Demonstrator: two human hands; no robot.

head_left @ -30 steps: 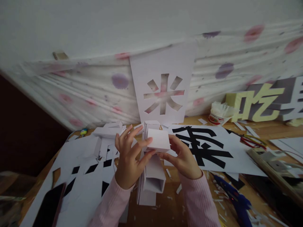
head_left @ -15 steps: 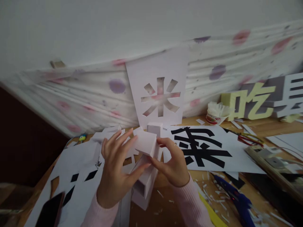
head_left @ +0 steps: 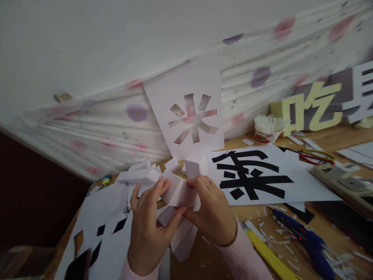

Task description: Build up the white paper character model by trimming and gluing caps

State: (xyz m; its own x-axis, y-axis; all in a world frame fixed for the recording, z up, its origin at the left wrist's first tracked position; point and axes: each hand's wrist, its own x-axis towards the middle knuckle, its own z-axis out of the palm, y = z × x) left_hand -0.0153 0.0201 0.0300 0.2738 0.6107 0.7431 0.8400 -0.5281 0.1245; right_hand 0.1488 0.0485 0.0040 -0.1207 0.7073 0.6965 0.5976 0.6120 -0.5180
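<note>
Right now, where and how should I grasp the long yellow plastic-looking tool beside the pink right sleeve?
Try mid-body on the yellow tool, pinching across its narrow width from above and the right: it lies aslant, with the right sleeve close on its left, so that side looks tighter.

the folded piece was positioned between the left hand and the right hand, over box sections on the table. behind it, a cut-out panel leaned against the cloth along the wall. right of the hands lay the character sheet; the cup stood behind this sheet, just left of the character blocks. in front of the sheet lay the glue gun, with the utility knife to its left, near the right sleeve. cut sheets lay on the left side; the phone rested on them at the near end.
</note>
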